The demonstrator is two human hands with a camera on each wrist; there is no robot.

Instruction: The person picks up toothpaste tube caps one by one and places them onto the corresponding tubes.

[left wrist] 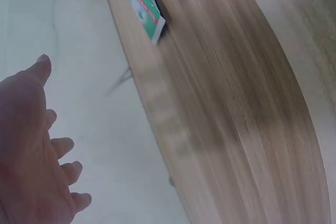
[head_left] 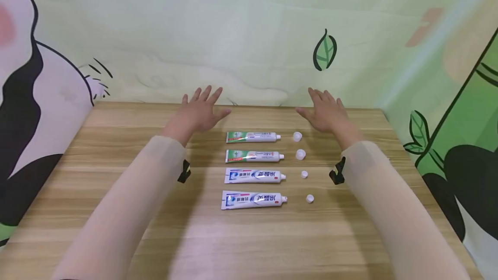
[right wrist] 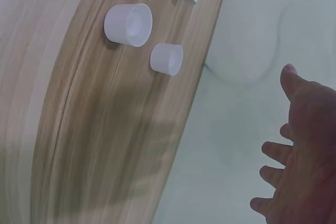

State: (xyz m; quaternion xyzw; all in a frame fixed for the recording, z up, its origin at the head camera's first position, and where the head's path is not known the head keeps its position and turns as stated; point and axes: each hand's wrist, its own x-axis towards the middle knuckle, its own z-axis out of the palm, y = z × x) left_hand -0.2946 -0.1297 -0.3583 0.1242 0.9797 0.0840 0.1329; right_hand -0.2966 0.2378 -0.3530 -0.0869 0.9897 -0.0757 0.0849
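In the head view, two green-and-white toothpaste tubes (head_left: 253, 137) lie above two blue-and-white toothpaste tubes (head_left: 254, 175), all uncapped with nozzles facing right. A white cap sits apart from each nozzle: two larger caps (head_left: 300, 154) and two smaller ones (head_left: 310, 198). My left hand (head_left: 200, 113) is held over the far left part of the table, fingers spread, holding nothing. Opposite it, my right hand (head_left: 326, 113) hovers beyond the caps, fingers extended and holding nothing. The left wrist view shows the bottom end of a green tube (left wrist: 144, 9); the right wrist view shows a cap (right wrist: 167, 59) near a nozzle.
The wood-grain table (head_left: 186, 241) ends at a back edge against a pale printed backdrop (head_left: 253, 33) with leaf and cartoon animal drawings. Both forearms in light sleeves flank the row of tubes and caps, with a black clip (head_left: 337, 171) at the right wrist.
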